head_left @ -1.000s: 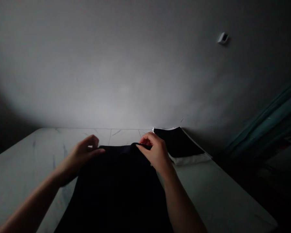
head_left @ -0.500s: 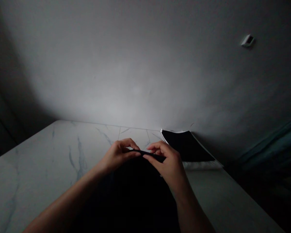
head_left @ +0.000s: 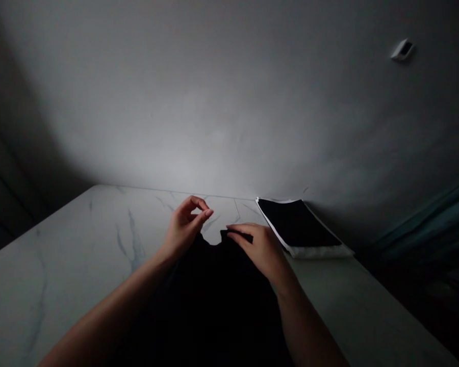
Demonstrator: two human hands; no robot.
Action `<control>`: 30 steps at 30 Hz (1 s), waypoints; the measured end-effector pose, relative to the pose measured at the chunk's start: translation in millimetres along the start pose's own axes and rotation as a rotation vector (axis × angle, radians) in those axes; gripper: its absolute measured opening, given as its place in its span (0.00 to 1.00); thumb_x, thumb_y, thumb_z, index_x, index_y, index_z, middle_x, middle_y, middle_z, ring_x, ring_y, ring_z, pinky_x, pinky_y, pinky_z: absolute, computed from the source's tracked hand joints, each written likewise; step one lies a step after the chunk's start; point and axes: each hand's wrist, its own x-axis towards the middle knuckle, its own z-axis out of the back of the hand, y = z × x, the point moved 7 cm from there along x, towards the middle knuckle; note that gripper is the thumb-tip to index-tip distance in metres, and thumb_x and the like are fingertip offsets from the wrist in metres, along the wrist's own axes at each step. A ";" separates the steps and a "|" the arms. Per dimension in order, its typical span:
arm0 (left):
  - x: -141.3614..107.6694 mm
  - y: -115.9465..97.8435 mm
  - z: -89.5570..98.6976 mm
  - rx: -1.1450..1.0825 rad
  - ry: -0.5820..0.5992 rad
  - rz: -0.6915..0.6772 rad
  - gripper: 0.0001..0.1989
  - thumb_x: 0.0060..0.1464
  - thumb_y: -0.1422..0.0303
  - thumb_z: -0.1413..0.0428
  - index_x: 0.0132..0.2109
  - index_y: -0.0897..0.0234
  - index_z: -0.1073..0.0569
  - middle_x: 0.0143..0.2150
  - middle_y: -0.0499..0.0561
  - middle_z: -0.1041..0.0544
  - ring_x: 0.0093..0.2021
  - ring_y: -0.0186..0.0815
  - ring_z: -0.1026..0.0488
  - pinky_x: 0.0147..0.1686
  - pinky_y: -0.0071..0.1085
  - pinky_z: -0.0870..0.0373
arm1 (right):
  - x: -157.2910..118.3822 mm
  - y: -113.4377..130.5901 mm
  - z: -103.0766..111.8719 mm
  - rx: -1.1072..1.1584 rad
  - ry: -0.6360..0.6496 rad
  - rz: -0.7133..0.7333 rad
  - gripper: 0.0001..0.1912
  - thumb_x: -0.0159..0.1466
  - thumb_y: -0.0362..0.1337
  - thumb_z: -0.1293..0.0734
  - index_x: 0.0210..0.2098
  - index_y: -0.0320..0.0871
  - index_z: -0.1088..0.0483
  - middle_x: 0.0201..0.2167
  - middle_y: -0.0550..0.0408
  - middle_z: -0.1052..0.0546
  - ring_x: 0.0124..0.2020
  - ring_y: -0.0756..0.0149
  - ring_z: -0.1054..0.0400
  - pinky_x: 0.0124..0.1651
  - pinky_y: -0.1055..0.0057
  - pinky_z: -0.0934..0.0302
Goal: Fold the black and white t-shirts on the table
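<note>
A large black cloth (head_left: 218, 300) hangs or lies below my hands, and its darkness hides its folds and kind. My right hand (head_left: 258, 247) pinches its upper edge between thumb and fingers. My left hand (head_left: 185, 227) is closed, with thumb and index fingertip together above the cloth; nothing shows in that pinch. The cloth rises to the underside of this hand, where the other fingers seem to hold it, though they are partly hidden. Between the hands the cloth's edge dips in a notch.
A stack of folded black and white cloth (head_left: 302, 224) lies on the white marble-patterned table (head_left: 80, 255), right of my hands by the wall (head_left: 214, 102). A small white device (head_left: 403, 50) is on the wall. Dark teal fabric (head_left: 436, 224) shows at right.
My left hand's thumb and index finger have come off the cloth's top edge and risen. The edge between the hands, stretched before, now sags. The right hand keeps its pinch.
</note>
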 end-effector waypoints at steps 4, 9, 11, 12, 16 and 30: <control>-4.1 -4.3 2.2 -0.035 -0.071 -0.033 0.13 0.52 0.60 0.37 0.33 0.63 0.32 0.24 0.40 0.37 0.17 0.22 0.47 0.15 0.21 0.51 | -6.3 7.1 -34.8 0.105 0.214 -0.088 0.21 0.55 0.46 0.23 0.47 0.49 0.22 0.36 0.54 0.19 0.36 0.63 0.26 0.37 0.70 0.35; -10.6 -7.9 2.8 -0.037 -0.125 -0.034 0.13 0.52 0.61 0.37 0.33 0.62 0.33 0.23 0.41 0.37 0.18 0.23 0.45 0.15 0.21 0.49 | -8.2 17.6 -57.6 0.086 0.265 -0.045 0.19 0.52 0.34 0.23 0.43 0.47 0.22 0.28 0.59 0.22 0.28 0.69 0.30 0.31 0.74 0.41; -10.9 -8.4 3.4 -0.040 -0.132 -0.029 0.13 0.52 0.60 0.37 0.33 0.61 0.33 0.23 0.41 0.37 0.17 0.23 0.45 0.15 0.22 0.49 | -6.6 21.7 -58.1 0.120 0.237 0.048 0.15 0.54 0.28 0.28 0.41 0.47 0.22 0.29 0.59 0.22 0.28 0.71 0.31 0.31 0.75 0.41; -10.5 -8.9 3.6 -0.033 -0.128 -0.030 0.13 0.52 0.60 0.37 0.33 0.61 0.33 0.23 0.41 0.37 0.18 0.23 0.45 0.15 0.22 0.49 | -5.7 23.1 -55.7 0.139 0.196 0.091 0.14 0.55 0.26 0.30 0.39 0.46 0.22 0.29 0.59 0.22 0.28 0.71 0.31 0.31 0.75 0.41; -5.5 -12.5 1.3 0.073 -0.010 -0.035 0.14 0.54 0.56 0.39 0.32 0.63 0.30 0.25 0.43 0.33 0.20 0.24 0.44 0.18 0.23 0.48 | -4.9 27.1 -32.5 0.176 -0.091 0.247 0.13 0.56 0.23 0.35 0.34 0.45 0.23 0.27 0.59 0.24 0.25 0.72 0.34 0.29 0.76 0.41; -2.0 -20.7 -9.4 0.386 0.306 -0.077 0.07 0.48 0.65 0.35 0.30 0.64 0.23 0.30 0.49 0.24 0.27 0.28 0.33 0.25 0.24 0.38 | -9.7 25.2 8.8 0.031 -0.410 0.335 0.14 0.66 0.30 0.38 0.38 0.50 0.21 0.26 0.57 0.27 0.26 0.67 0.34 0.31 0.70 0.36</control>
